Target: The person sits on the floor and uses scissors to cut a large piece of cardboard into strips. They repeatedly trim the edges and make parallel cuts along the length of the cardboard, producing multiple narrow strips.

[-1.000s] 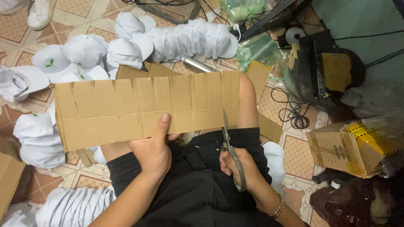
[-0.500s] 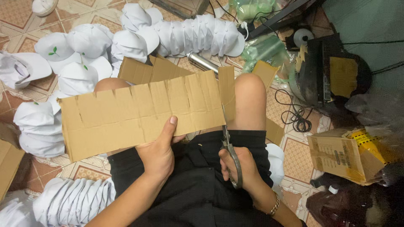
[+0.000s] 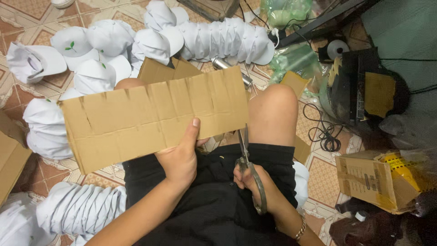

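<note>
A long brown cardboard strip (image 3: 150,116) with several short slits along its top edge lies across my lap. My left hand (image 3: 182,157) grips its lower edge, thumb on the front face. My right hand (image 3: 255,180) holds metal scissors (image 3: 248,166) just below the strip's right end. The blades point up and touch the strip's lower right corner. I sit on the floor in black shorts, knees bare.
Many white caps (image 3: 214,38) lie in rows and heaps on the tiled floor ahead, at my left and by my left hip. More cardboard (image 3: 164,70) sits behind the strip. A torn box (image 3: 368,180), cables (image 3: 323,136) and a dark machine (image 3: 364,86) stand at right.
The cardboard strip has tilted, its right end higher than before, and shifted left. The scissors moved from the strip's right edge down to its lower right corner.
</note>
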